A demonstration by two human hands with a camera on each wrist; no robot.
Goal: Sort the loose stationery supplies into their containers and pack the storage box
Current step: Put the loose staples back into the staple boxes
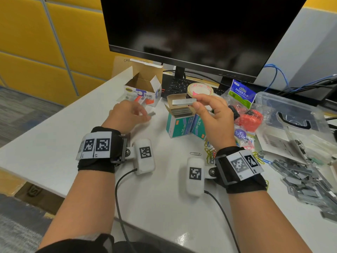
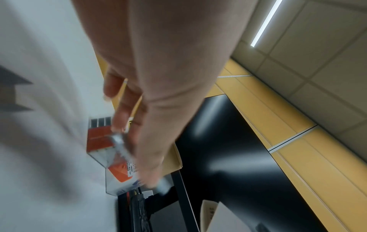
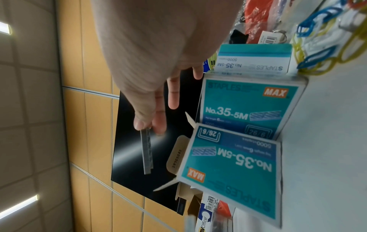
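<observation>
The right hand (image 1: pixel 215 115) is pinching a silvery flat metal staple strip (image 1: pixel 184 101) by one end, holding it level, long axis crosswise, just above the open teal cardboard staple box (image 1: pixel 180 123). The left hand (image 1: pixel 127 114), blurred, is reaching over another small strip; whether it is gripping, I cannot tell.

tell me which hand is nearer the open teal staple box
Right. The right hand hovers just above the open teal staple box, pinching a staple strip. The left hand is off to the box's left, over the table.
</observation>
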